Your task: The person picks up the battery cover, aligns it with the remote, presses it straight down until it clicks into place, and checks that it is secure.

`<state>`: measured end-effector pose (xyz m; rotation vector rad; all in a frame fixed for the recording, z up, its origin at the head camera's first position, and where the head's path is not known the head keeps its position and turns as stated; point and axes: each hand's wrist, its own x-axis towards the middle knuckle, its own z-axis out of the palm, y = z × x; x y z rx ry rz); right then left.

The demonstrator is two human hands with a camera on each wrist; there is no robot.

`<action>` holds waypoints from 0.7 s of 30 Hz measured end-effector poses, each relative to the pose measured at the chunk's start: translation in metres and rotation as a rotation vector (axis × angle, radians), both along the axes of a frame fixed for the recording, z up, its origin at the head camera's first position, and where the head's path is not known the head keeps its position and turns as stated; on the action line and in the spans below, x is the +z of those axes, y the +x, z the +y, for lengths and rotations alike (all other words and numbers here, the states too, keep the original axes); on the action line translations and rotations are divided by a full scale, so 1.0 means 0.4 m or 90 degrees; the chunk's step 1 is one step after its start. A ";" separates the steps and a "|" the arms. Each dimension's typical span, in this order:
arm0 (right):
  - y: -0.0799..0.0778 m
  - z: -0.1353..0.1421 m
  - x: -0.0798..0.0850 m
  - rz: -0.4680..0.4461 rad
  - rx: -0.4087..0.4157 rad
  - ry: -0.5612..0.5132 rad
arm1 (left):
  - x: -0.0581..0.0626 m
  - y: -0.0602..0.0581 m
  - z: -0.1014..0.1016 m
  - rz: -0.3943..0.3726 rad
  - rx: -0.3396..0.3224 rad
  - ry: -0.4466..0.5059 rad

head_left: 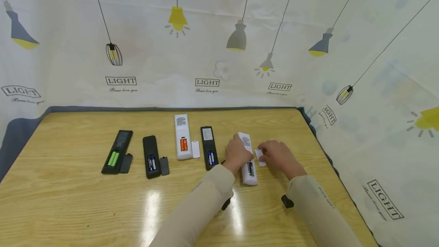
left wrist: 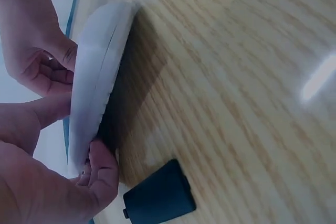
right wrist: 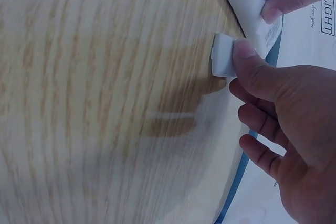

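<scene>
My left hand (head_left: 236, 153) grips a white remote control (head_left: 249, 178) by its sides. The remote lies back up, and batteries show in its uncovered compartment. Just to its right, my right hand (head_left: 278, 156) pinches a small white battery cover (right wrist: 222, 56) between thumb and fingers. In the right wrist view the cover is beside the remote, apart from its compartment. The left wrist view shows the remote's side edge, with the left thumb and fingers around it. Behind it, part of the right hand (left wrist: 39, 40) appears.
To the left lie a black remote (head_left: 207, 140) with blue batteries, a white remote (head_left: 181, 129) with orange ones, and two black remotes (head_left: 149, 148) (head_left: 121, 140). Loose covers (head_left: 195, 149) (head_left: 164, 166) (head_left: 125, 163) sit beside them. A printed curtain (head_left: 154, 48) borders the wooden table (head_left: 85, 209).
</scene>
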<state>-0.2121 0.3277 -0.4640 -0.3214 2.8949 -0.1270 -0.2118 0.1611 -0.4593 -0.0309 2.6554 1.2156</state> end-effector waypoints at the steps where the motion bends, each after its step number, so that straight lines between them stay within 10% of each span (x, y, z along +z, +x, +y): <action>1: 0.001 -0.001 0.004 -0.004 -0.008 -0.003 | -0.002 -0.002 -0.001 0.003 -0.002 -0.001; 21: 0.009 0.010 0.068 0.055 -0.034 -0.049 | 0.026 -0.036 -0.084 -0.099 -0.094 0.259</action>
